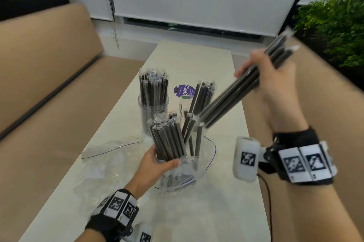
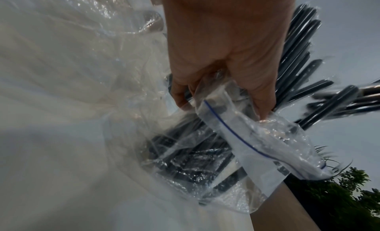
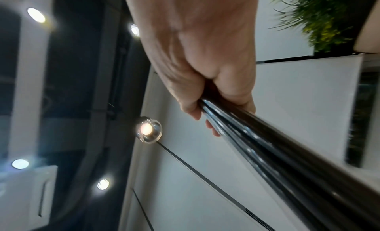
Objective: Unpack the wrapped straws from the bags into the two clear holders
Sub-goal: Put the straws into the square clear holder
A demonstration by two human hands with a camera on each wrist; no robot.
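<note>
My left hand (image 1: 163, 161) grips a clear zip bag (image 1: 208, 155) low on the table, with several dark wrapped straws (image 1: 169, 139) standing upright in it. In the left wrist view, the left hand (image 2: 222, 94) pinches the bag (image 2: 257, 141) against the straws (image 2: 298, 47). My right hand (image 1: 254, 68) holds a tilted bundle of straws (image 1: 232, 96) raised above the bag; the right wrist view shows the right hand (image 3: 216, 104) curled round the bundle (image 3: 277, 153). A clear holder (image 1: 152, 107) behind the bag is packed with straws. More straws (image 1: 203, 94) stand to its right, their holder mostly hidden.
An empty clear bag (image 1: 110, 147) lies crumpled on the pale table (image 1: 197, 212) to the left. A purple tag (image 1: 184, 92) lies between the two straw groups. Tan benches (image 1: 39, 103) flank the table, with plants (image 1: 334, 31) behind.
</note>
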